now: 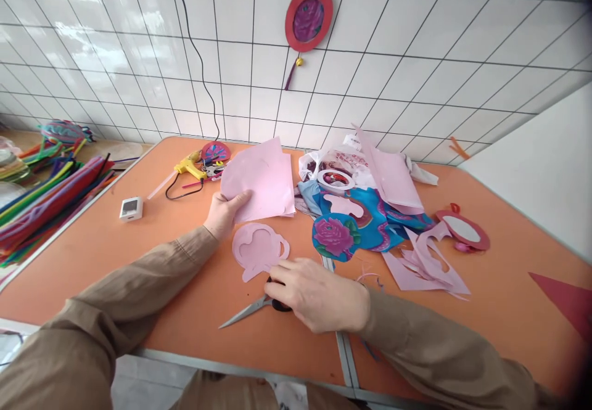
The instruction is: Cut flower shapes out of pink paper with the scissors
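Observation:
My left hand (225, 211) pinches the lower edge of a pink paper sheet (261, 179) and holds it just above the orange table (185, 311). A pink cut-out shape (259, 250) lies flat in front of that hand. My right hand (317, 293) rests, fingers curled, on the black handles of a pair of scissors (252, 310), whose blades point left along the table. Just right of the cut-out lies a blue paper with a purple flower print (333, 235).
Pink paper scraps (423, 262) and a red-rimmed oval frame (464, 229) lie to the right. A yellow glue gun (189, 164) and a small white device (131, 208) sit at the left, beside coloured pipe cleaners (41, 197). A red ornament (308, 16) hangs on the tiled wall.

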Tool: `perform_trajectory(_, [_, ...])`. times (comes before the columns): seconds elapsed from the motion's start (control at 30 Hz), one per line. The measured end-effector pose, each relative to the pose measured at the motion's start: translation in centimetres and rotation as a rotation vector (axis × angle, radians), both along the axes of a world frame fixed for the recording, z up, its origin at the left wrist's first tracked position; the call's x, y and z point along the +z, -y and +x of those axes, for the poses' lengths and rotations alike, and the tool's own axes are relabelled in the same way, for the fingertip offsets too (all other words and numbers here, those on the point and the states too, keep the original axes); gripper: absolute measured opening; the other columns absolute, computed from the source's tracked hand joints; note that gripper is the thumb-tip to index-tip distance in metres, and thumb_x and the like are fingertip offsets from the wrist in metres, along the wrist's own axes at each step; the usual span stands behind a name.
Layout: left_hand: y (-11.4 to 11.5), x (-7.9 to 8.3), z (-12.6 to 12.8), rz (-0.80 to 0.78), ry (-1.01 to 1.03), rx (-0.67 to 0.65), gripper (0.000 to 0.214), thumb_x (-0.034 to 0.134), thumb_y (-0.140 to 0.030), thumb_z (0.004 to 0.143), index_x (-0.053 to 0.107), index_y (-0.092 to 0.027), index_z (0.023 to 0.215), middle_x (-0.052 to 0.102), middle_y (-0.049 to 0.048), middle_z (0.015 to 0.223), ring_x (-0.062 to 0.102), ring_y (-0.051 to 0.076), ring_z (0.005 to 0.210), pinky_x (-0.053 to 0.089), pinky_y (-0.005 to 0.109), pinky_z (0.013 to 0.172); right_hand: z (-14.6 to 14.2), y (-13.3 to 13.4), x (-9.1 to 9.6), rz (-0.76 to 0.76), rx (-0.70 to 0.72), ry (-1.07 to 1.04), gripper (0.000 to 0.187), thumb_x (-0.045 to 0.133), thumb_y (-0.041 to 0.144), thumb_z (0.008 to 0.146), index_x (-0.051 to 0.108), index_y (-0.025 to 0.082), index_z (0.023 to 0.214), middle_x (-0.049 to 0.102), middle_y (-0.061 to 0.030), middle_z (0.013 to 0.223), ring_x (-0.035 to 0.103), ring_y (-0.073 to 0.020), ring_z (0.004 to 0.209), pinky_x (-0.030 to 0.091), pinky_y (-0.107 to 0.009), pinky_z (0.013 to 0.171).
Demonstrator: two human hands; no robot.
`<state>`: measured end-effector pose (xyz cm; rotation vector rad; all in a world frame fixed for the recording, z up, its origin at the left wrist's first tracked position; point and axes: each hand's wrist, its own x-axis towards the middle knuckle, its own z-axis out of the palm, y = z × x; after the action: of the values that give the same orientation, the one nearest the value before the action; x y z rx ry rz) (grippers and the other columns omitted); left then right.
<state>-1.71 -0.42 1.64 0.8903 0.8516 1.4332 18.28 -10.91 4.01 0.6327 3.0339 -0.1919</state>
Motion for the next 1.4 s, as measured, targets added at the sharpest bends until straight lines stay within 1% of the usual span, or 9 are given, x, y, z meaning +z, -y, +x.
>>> perform_trajectory(0.23, [1.0,1.4,0.6,-0.011,-0.006,-0.017,0.043,0.094,-0.036,0.053,0.078,-0.013,0.087,0.079,0.0091,0.084,0.075,0.027,0.081,0.059,0.034,0.072,0.0,0.4,0.3,-0.032,-0.020,0.093,0.045,0.049,0.000,0.082,0.054,0.016,0.124,0.063,-0.0108,0.106,0.060,-0.0230,0.092,0.033,-0.030,0.058])
perform_trajectory(0.47, [1.3,2.9,0.8,0.030,-0.001,0.031,0.039,0.094,-0.035,0.053,0.077,-0.013,0.081,0.078,0.0087,0.081,0.074,0.028,0.082,0.059,0.035,0.074,0.7,-0.2,1.2,-0.126,0.044,0.006,0.034,0.052,0.009,0.085,0.059,0.016,0.117,0.064,-0.0114,0.103,0.062,-0.0206,0.083,0.039,-0.027,0.057])
perform_trajectory(0.63, [1.0,3.5,0.7,0.056,0.002,0.059,0.041,0.095,-0.035,0.050,0.076,-0.014,0.081,0.078,0.0077,0.081,0.074,0.028,0.085,0.058,0.035,0.077,1.4,-1.1,2.0,-0.554,0.001,-0.342,0.041,0.041,-0.001,0.079,0.058,0.015,0.113,0.072,-0.0054,0.090,0.066,-0.0128,0.079,0.050,-0.023,0.072])
perform_trajectory(0.8, [1.1,3.5,0.9,0.038,-0.016,0.039,0.039,0.093,-0.035,0.054,0.076,-0.013,0.081,0.078,0.0090,0.083,0.074,0.028,0.084,0.058,0.034,0.074,-0.3,1.0,0.8,-0.754,0.233,-0.119,0.042,0.050,-0.002,0.072,0.063,0.014,0.108,0.075,-0.0053,0.094,0.067,-0.0143,0.079,0.051,-0.022,0.075])
perform_trajectory(0.87, [1.1,3.3,1.0,0.031,-0.022,0.033,0.040,0.093,-0.036,0.054,0.077,-0.014,0.083,0.078,0.0093,0.084,0.074,0.029,0.084,0.058,0.035,0.074,-1.0,2.0,0.2,-0.806,0.207,-0.068,0.048,0.057,0.000,0.070,0.062,0.015,0.115,0.072,-0.0033,0.092,0.064,-0.0136,0.073,0.051,-0.021,0.069])
perform_trajectory(1.03, [1.0,3.0,0.9,0.019,-0.035,0.021,0.043,0.094,-0.036,0.052,0.076,-0.013,0.084,0.078,0.0103,0.083,0.074,0.030,0.083,0.059,0.038,0.075,-1.3,2.0,-1.2,-1.265,0.106,-0.109,0.056,0.072,0.021,0.078,0.054,0.014,0.131,0.060,-0.0004,0.084,0.059,-0.0111,0.071,0.050,-0.018,0.064])
perform_trajectory(1.23, [0.8,2.5,0.7,0.028,-0.036,0.019,0.040,0.092,-0.036,0.056,0.076,-0.013,0.085,0.078,0.0098,0.084,0.074,0.028,0.081,0.059,0.035,0.073,0.6,-0.9,-0.1,-1.193,0.035,-0.641,0.079,0.074,0.022,0.076,0.037,0.017,0.146,0.066,-0.0047,0.090,0.062,-0.0162,0.084,0.049,-0.032,0.081])
perform_trajectory(1.33, [0.5,2.5,0.6,0.031,-0.029,0.028,0.041,0.093,-0.033,0.054,0.076,-0.013,0.085,0.078,0.0092,0.082,0.074,0.028,0.081,0.059,0.035,0.073,2.2,-2.7,1.2,-1.167,-0.175,-1.089,0.044,0.074,0.028,0.077,0.056,0.023,0.117,0.066,-0.0039,0.083,0.061,-0.0165,0.076,0.047,-0.029,0.063])
perform_trajectory(1.4, [0.3,2.8,0.4,0.039,-0.020,0.045,0.042,0.094,-0.032,0.052,0.076,-0.013,0.085,0.078,0.0093,0.083,0.074,0.029,0.084,0.059,0.035,0.075,3.2,-4.0,1.7,-1.115,-0.274,-1.237,0.032,0.073,0.039,0.081,0.053,0.027,0.103,0.063,-0.0007,0.078,0.059,-0.0159,0.075,0.042,-0.026,0.057])
